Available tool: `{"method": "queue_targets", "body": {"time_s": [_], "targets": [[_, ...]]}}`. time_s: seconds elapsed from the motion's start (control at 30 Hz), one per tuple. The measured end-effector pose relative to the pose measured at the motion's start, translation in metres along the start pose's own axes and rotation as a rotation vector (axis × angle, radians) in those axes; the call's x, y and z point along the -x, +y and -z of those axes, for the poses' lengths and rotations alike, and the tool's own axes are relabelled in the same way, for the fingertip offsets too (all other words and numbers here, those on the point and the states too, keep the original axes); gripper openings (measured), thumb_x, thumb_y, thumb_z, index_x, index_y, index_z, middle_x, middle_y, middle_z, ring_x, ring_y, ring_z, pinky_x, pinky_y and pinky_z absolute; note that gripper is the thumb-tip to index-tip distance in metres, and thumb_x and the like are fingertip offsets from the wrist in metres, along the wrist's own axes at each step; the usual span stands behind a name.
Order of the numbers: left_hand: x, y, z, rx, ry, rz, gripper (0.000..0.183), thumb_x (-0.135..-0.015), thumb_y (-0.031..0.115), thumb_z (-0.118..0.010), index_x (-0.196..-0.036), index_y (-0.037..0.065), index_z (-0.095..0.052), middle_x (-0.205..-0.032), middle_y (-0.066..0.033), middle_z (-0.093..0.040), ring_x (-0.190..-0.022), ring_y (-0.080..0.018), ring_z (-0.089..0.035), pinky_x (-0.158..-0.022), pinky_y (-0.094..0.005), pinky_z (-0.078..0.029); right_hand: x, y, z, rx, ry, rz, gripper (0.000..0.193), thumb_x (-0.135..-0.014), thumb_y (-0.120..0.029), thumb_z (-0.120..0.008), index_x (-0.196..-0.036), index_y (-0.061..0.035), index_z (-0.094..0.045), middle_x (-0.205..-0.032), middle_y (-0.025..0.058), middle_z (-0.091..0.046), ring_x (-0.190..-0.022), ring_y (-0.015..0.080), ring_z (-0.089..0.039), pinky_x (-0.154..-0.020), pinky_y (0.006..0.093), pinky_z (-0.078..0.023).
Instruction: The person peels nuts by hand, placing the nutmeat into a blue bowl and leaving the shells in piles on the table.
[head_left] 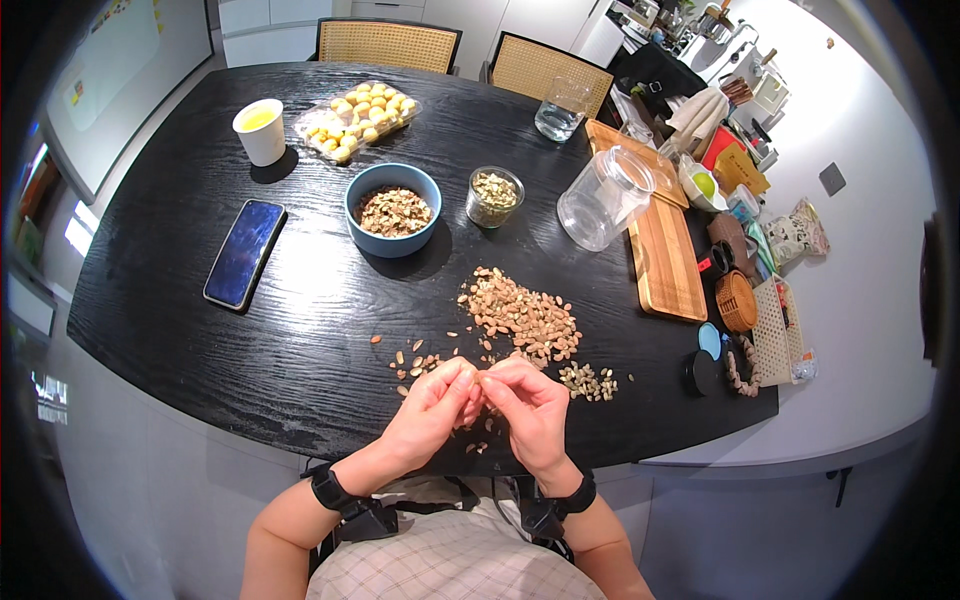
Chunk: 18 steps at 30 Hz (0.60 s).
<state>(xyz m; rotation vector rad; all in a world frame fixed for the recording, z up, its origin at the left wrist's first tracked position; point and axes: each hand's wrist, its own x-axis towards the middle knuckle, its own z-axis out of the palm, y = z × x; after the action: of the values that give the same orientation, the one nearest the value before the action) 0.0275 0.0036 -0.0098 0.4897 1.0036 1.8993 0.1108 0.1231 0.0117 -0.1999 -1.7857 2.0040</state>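
Note:
At the table's near edge, my left hand (pixel 438 405) and my right hand (pixel 530 405) meet fingertip to fingertip. Both are closed in a pinch on a small tan pumpkin seed (pixel 480 377), mostly hidden by the fingers. Just beyond them lies a pile of brown unshelled pumpkin seeds (pixel 515 312). A small heap of greenish shelled kernels (pixel 588 382) is right of my right hand. Loose seeds and shell bits (pixel 415 363) are scattered by my left hand. Farther off, a blue bowl (pixel 365 241) holds brown shells, and a small glass jar (pixel 494 197) holds pale green kernels.
A phone (pixel 245 255) and a paper cup (pixel 260 134) stand left, near a clear box of yellow round pieces (pixel 357 118). Right are a clear lidded jar (pixel 598 205), a glass of water (pixel 560 112) and wooden boards (pixel 668 262). Baskets and clutter line the right edge.

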Motion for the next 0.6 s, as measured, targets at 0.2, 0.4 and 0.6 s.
{"method": "queue_targets", "body": {"time_s": [0.2, 0.4, 0.6], "targets": [[0.0008, -0.0027, 0.0018, 0.006, -0.005, 0.001, 0.027, -0.102, 0.025, -0.041, -0.082, 0.007, -0.046, -0.073, 0.0009, -0.045, -0.064, -0.0084, -0.041, -0.058, -0.0225, -0.035, 0.0001, -0.0012, -0.0027, -0.031, 0.000, -0.028, 0.006, -0.089, 0.005, -0.057, -0.091, 0.0062, -0.062, -0.088, 0.0080, -0.059, -0.078, 0.0119, -0.059, -0.069, 0.0231, -0.050], [0.0023, -0.0051, 0.0022, 0.018, -0.008, 0.013, 0.026, -0.102, 0.026, -0.041, -0.087, 0.007, -0.049, -0.075, 0.0017, -0.045, -0.065, -0.0077, -0.040, -0.060, -0.0215, -0.035, 0.0019, 0.0053, -0.0003, -0.083, -0.002, -0.040, 0.006, -0.085, 0.009, -0.058, -0.088, 0.0052, -0.060, -0.089, 0.0071, -0.058, -0.079, 0.0111, -0.059, -0.069, 0.0229, -0.051], [0.0030, -0.0081, 0.0032, 0.056, 0.026, 0.034, 0.025, -0.102, 0.023, -0.040, -0.083, 0.009, -0.047, -0.071, 0.0045, -0.042, -0.061, -0.0047, -0.036, -0.055, -0.0203, -0.031, 0.0019, 0.0048, -0.0025, 0.019, -0.021, -0.044, 0.008, -0.083, 0.010, -0.060, -0.088, 0.0046, -0.061, -0.088, 0.0075, -0.059, -0.078, 0.0108, -0.059, -0.067, 0.0224, -0.049]]}}
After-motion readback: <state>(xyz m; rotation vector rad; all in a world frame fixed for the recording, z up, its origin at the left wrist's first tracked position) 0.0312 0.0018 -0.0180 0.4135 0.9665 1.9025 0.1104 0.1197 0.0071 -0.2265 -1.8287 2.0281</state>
